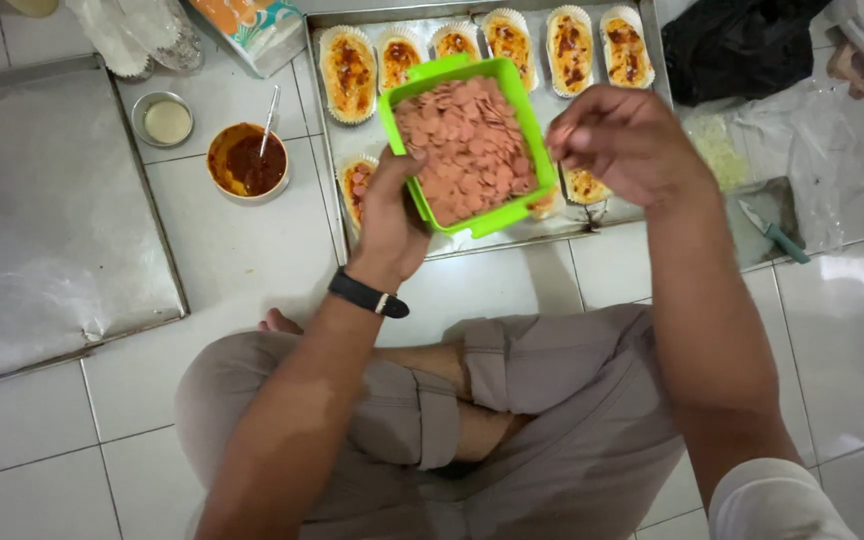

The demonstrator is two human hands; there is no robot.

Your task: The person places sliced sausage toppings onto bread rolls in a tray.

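Sausage slices (470,148) are filling the green tub (508,78) that the left hand (390,215) is gripping over the metal tray (492,237). Right hand (624,140) is pinching slices; drop them gently on each bread boat (349,73).

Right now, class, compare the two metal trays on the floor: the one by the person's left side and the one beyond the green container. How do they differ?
The left tray shows only a bare sheet of foil or paper; the far tray carries oval pastries in white paper cases. The left tray lies apart from both hands; the far tray sits partly hidden under the green container that the left hand holds. Both are flat, silvery and rest on white tiles.
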